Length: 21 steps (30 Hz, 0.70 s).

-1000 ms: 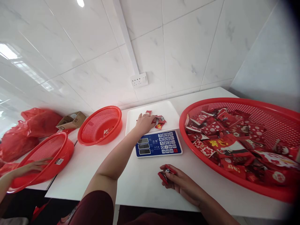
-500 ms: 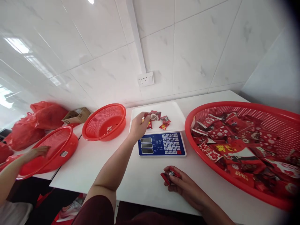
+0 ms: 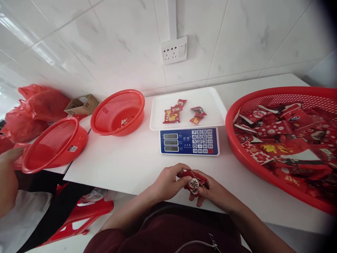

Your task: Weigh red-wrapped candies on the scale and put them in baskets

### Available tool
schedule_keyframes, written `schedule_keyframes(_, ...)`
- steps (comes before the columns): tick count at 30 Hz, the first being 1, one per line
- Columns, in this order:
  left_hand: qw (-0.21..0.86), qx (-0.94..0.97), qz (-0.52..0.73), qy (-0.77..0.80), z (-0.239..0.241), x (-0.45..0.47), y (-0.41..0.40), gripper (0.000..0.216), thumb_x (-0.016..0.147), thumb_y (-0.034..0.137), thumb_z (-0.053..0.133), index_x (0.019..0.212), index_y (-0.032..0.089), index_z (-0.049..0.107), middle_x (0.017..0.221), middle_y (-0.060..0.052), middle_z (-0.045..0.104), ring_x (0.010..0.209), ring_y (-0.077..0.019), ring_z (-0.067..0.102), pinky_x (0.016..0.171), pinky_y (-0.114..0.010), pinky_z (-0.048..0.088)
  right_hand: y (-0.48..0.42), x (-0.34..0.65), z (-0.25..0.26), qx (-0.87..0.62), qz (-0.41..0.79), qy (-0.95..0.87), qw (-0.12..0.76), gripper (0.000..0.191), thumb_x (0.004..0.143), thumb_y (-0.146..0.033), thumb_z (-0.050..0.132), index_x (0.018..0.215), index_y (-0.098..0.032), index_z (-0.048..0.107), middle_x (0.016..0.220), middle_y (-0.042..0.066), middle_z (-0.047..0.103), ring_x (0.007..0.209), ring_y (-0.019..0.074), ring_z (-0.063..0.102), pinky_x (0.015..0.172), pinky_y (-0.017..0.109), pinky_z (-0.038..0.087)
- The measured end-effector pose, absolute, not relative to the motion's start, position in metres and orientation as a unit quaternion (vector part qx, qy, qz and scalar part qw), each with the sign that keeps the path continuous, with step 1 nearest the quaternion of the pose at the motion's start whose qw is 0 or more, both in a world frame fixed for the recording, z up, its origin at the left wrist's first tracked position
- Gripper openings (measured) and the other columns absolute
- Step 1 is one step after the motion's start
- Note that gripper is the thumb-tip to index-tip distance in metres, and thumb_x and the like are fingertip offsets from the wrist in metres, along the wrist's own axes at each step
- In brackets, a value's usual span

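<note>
My left hand (image 3: 171,181) and my right hand (image 3: 214,191) meet in front of the scale, low over the near edge of the table. Between them they grip a red snack packet (image 3: 194,184) with dark characters on a white patch; other packets behind it may be hidden by my fingers. Just beyond stands a digital scale (image 3: 188,141) with a blue keypad. On its white tray (image 3: 207,96) lie several small packets, among them a yellow-and-red packet (image 3: 172,116) at left and a dark red packet (image 3: 199,111) at right.
A large red basket (image 3: 229,130) full of red packets stands at right. Left of the scale is a red basket (image 3: 139,121) with a packet inside. Further left are another red basket (image 3: 79,135), a cardboard box (image 3: 83,104), red bags (image 3: 44,103), a co-worker's arm (image 3: 7,175) and a red stool (image 3: 89,212).
My left hand has come back from above the scale tray with its packet and joined my right hand. The view has tilted down. The co-worker's hand has moved left, out of the basket.
</note>
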<state>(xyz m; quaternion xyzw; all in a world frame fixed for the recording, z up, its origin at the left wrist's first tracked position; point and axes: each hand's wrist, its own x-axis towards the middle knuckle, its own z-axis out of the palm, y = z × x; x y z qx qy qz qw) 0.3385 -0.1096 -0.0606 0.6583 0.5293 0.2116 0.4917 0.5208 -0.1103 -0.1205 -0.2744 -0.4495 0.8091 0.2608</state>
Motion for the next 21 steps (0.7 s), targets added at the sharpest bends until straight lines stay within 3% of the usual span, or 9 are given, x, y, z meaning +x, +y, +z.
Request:
schedule_keyframes(5, 0.472, 0.701, 0.207, 0.492, -0.059, 0.341, -0.108, 0.024, 0.085, 0.031, 0.052, 0.108, 0.022, 0.056, 0.082, 0.0, 0.068, 0.071, -0.0128, 0.062, 0.071, -0.024, 0.048, -0.11, 0.522, -0.122, -0.291, 0.807, -0.444, 0.257, 0.051, 0.076, -0.051, 0.063, 0.113, -0.017, 0.051, 0.085, 0.005, 0.059, 0.062, 0.0162, 0.064, 0.048, 0.025, 0.051)
schedule_keyframes(9, 0.451, 0.723, 0.19, 0.488, -0.062, 0.341, -0.106, 0.033, 0.087, 0.035, 0.05, 0.118, 0.024, 0.052, 0.088, -0.001, 0.069, 0.078, -0.0147, 0.063, 0.076, -0.027, 0.048, -0.109, 0.522, -0.122, -0.306, 0.819, -0.417, 0.248, 0.054, 0.076, -0.05, 0.064, 0.118, -0.018, 0.051, 0.083, 0.005, 0.061, 0.06, 0.0158, 0.064, 0.046, 0.024, 0.05)
schedule_keyframes(15, 0.455, 0.736, 0.198, 0.46, -0.066, 0.331, -0.105, 0.041, 0.085, 0.034, 0.054, 0.125, 0.027, 0.049, 0.111, -0.003, 0.065, 0.097, -0.0169, 0.061, 0.087, -0.029, 0.046, -0.108, 0.52, -0.124, -0.316, 0.829, -0.388, 0.251, 0.052, 0.075, -0.049, 0.066, 0.114, -0.018, 0.053, 0.083, 0.005, 0.062, 0.06, 0.0156, 0.064, 0.046, 0.023, 0.05)
schedule_keyframes(21, 0.485, 0.724, 0.199, 0.449, -0.065, 0.329, -0.103, 0.04, 0.084, 0.03, 0.055, 0.124, 0.026, 0.051, 0.109, -0.003, 0.066, 0.093, -0.0159, 0.062, 0.086, -0.028, 0.047, -0.106, 0.52, -0.121, -0.304, 0.825, -0.401, 0.256, 0.046, 0.072, -0.047, 0.069, 0.106, -0.018, 0.058, 0.082, 0.005, 0.062, 0.064, 0.0171, 0.065, 0.045, 0.022, 0.05)
